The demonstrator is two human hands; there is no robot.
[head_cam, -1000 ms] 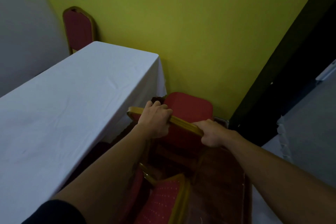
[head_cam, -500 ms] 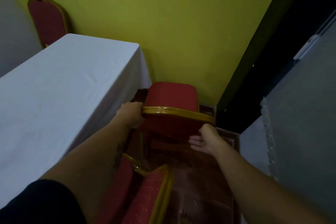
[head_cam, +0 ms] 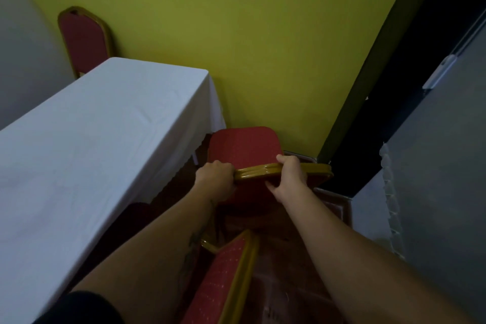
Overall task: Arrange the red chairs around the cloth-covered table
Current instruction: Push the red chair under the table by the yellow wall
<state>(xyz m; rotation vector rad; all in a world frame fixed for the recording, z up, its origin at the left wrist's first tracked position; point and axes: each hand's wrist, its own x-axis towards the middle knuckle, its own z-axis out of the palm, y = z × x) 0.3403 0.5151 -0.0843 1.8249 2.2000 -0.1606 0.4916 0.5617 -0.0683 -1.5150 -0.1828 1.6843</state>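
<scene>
judging the task as partway along. one red chair (head_cam: 84,42) standing already at the far end of the cloth-covered surface (head_cam: 86,144), its gold-edged back rising above the far left corner, against the yellow-green wall (head_cam: 236,34). a second red chair (head_cam: 244,150) being handled right now at the right side of the surface, near its far right corner, between the hanging white cloth and the dark door frame (head_cam: 381,87). left hand (head_cam: 217,181) wrapping the left end of the gold top rail (head_cam: 278,172), grip clamped on it; right hand (head_cam: 288,179) closing over the rail near its middle, thumb on the far side, fingers (head_cam: 272,188) curling under on the near side, also clamped. seat pad showing beyond the rail, pointing away toward the wall, so apparently facing along the surface rather than toward it; likely needing a turn and a slide in before counting as placed. a third red chair back (head_cam: 226,276) waiting in the near foreground between the forearms, not yet set anywhere, tilting rightward as seen.

looking at the chairs: red fabric, dotted with small pale specks on the near one, framed in glossy gold ribbed tubing, rounded seat corners. legs mostly hiding in shadow over the reddish-brown floor (head_cam: 302,284).
</scene>
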